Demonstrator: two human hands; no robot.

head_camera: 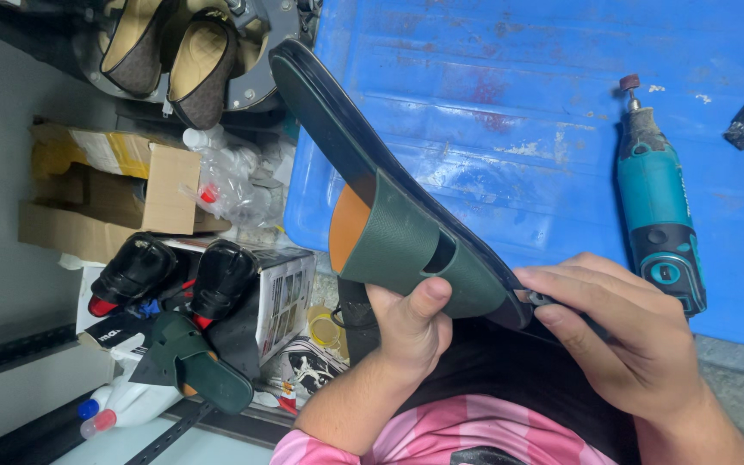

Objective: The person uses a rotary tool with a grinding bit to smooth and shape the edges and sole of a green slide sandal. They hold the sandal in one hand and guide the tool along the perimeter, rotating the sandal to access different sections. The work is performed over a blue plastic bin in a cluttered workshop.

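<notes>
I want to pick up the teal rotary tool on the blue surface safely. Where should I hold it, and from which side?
Probably grip the rotary tool around its thick teal body, coming from the right, where the blue surface lies bare. It lies flat with its grinding tip pointing away from the person, so keep fingers off that narrow end.

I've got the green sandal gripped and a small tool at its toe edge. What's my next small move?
Probably draw the tool in the right hand slowly along the sole edge: its tip sits at the toe of the green sandal, which the left hand grips by the strap, tilted over the blue surface.
</notes>
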